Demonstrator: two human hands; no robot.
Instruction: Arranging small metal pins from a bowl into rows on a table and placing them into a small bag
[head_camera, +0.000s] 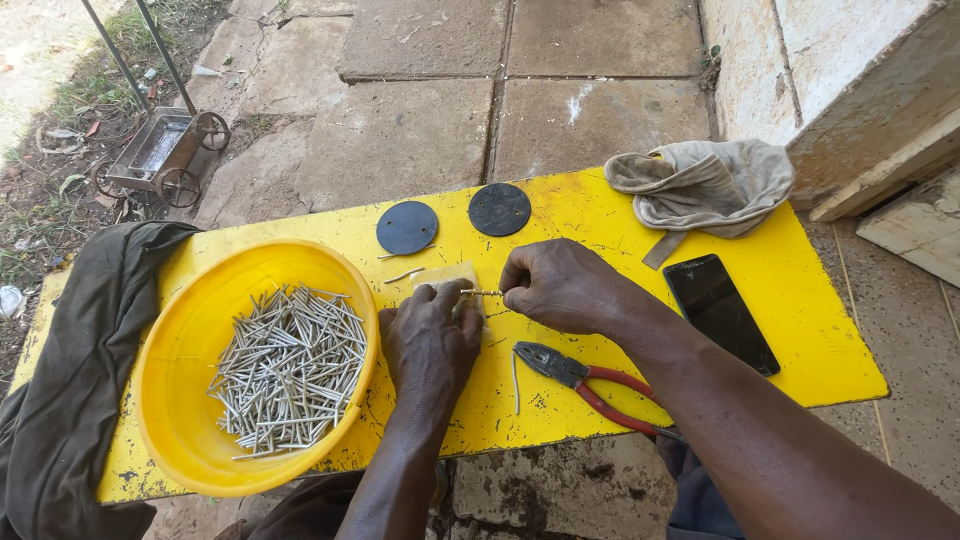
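Head view first: I see my left hand (432, 335) and right hand (560, 288) meeting near the middle of the yellow painted board (800, 330), both pinched on one thin grey steel nail (482, 293) held level between them, over a small tan scrap of paper (450, 275). Judging by its look, the nail is light, stiff and slick, so the ends are the sure places to grip, fingertips tight. Toward the board's left edge sits a round yellow plastic bowl (170, 400) holding a loose heap of nails (290, 370). Red-handled pliers (590, 385) lie by the near edge. Two dark round discs (453, 218) lie along the far edge, a grey cloth (700, 185) at the far right corner, a black phone (720, 312) beneath it.
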